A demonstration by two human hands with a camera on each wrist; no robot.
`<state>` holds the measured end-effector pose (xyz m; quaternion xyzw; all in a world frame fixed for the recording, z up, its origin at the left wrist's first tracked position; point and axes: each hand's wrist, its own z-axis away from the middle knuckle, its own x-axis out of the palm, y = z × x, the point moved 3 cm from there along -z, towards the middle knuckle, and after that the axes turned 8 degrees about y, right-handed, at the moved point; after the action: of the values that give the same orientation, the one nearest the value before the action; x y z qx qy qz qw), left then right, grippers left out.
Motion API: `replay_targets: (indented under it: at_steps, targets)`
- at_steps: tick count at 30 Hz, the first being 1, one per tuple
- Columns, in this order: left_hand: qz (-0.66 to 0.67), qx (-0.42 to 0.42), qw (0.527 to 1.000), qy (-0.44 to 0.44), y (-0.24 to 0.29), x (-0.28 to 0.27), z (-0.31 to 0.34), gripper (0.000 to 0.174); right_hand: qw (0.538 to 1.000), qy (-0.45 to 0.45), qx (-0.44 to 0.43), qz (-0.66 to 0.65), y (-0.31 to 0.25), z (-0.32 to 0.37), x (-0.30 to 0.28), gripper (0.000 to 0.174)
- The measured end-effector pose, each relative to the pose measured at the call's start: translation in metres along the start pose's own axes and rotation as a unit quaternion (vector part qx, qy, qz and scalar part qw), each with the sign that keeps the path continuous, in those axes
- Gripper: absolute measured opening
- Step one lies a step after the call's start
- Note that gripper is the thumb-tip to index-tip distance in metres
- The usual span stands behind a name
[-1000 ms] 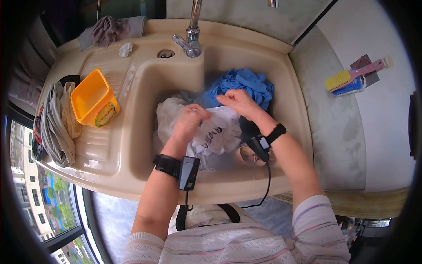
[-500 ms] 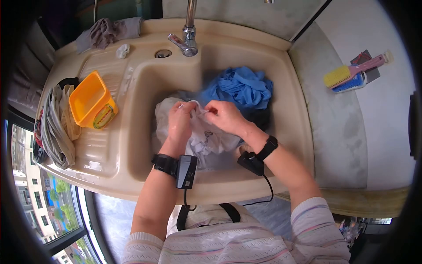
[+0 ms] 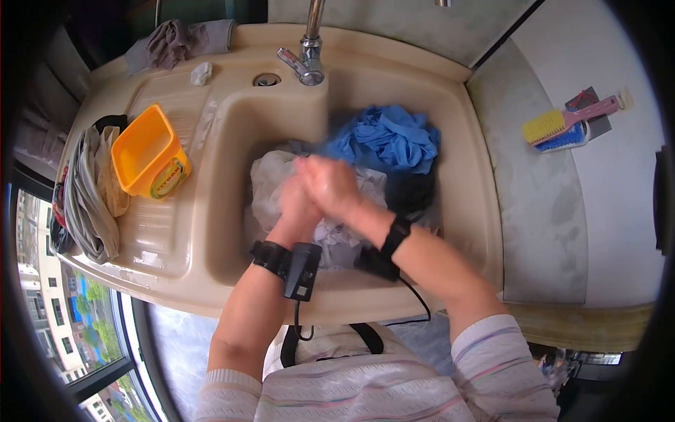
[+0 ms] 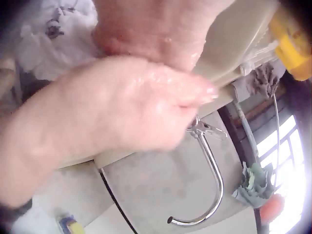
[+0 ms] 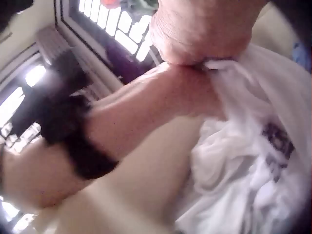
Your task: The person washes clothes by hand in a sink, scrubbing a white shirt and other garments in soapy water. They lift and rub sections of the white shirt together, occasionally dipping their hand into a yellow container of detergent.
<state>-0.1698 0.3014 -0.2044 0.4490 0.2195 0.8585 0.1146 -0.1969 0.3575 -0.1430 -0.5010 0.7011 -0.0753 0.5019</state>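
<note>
Over the sink my right hand [image 3: 330, 184] lies across my left hand [image 3: 298, 200], their fingers curled and pressed together. Between them they grip a white garment [image 5: 253, 92] with dark lettering, which hangs down from the hands in the right wrist view. The left fingers are mostly hidden behind the right hand, whose curled fingers face the left wrist view. Below the hands, wet whitish cloth [image 3: 267, 184] lies in the basin. Beyond it a blue cloth [image 3: 394, 137] is bunched up, with a black cloth [image 3: 411, 193] beside it.
The beige sink [image 3: 485, 232] has a chrome faucet [image 3: 309, 63] at the back. On the left drainboard stand a yellow tub [image 3: 144, 155] and a pile of folded clothes [image 3: 91, 197]. Brushes [image 3: 555, 130] lie on the right ledge; a grey-brown cloth [image 3: 172, 46] lies at the back left.
The hands held the white garment spread apart, then drew together, pinching it. Now the right hand has moved left and overlaps the left hand.
</note>
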Motion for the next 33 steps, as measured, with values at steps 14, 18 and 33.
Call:
replay_targets:
  at_steps: [14,18,33]
  targets:
    - [-0.095,-0.052,0.994,0.01,-0.006,0.007,-0.014,0.049,0.986,-0.085,0.14,-0.005,0.041,-0.011,-0.015,0.033]
    - [-0.016,-0.152,0.985,-0.085,0.013,0.022,0.005,0.069,0.982,-0.133,0.068,-0.112,0.032,-0.004,-0.028,0.044]
    - [-0.734,0.241,0.597,-0.219,0.008,0.047,0.045,0.026,0.948,-0.021,0.14,-0.285,-0.028,-0.04,-0.195,0.02]
